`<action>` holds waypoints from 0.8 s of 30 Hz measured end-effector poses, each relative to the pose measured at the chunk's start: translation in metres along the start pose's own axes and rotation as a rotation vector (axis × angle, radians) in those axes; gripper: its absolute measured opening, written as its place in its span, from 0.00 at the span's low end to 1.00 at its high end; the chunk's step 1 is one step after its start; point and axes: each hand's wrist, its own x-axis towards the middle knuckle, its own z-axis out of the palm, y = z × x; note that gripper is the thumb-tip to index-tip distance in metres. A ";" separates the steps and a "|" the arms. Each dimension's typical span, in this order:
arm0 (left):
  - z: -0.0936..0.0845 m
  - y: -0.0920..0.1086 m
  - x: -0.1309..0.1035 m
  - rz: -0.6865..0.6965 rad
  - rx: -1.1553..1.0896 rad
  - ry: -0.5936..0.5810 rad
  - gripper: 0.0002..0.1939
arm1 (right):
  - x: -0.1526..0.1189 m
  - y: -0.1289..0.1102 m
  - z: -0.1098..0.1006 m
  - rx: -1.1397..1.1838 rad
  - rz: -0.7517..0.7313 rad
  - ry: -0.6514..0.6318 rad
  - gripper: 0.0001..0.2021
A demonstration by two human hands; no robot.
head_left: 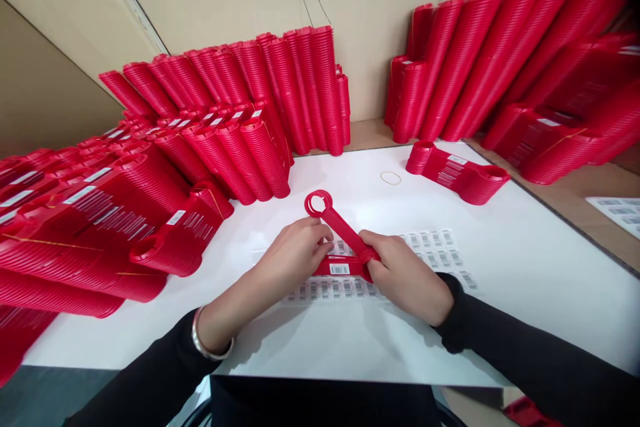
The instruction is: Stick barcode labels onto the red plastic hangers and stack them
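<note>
My right hand (407, 275) is closed round one ring-shaped end of several flat red plastic strips. One red strip (345, 229) slants up and away to the left, ending in an open ring. Beneath it a lower red strip (323, 267) lies across, bearing a white barcode label (339, 269). Curled fingers of my left hand (293, 252) grip this lower strip's left end, which they hide. Under both hands a sheet of barcode stickers (440, 240) rests on the white table (545, 280).
Tall stacks of red strips (280, 87) stand at the back and left, some bound with rubber bands. More stacks (465, 60) lean at the right. A short bundle (450, 172) and a loose rubber band (391, 177) lie beyond my hands. Another sticker sheet (617, 210) is far right.
</note>
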 end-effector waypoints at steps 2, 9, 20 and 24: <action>-0.002 0.001 -0.001 -0.005 -0.006 0.017 0.11 | 0.001 0.000 -0.001 -0.002 0.004 0.010 0.08; -0.018 0.005 -0.005 0.009 -0.351 0.089 0.08 | -0.001 0.000 0.000 0.057 -0.014 0.028 0.08; -0.018 0.013 -0.003 -0.157 -0.726 0.099 0.10 | -0.004 -0.005 0.003 0.091 -0.080 0.071 0.08; -0.018 0.014 -0.002 -0.162 -0.710 0.093 0.09 | -0.005 -0.005 0.003 0.090 -0.081 0.072 0.08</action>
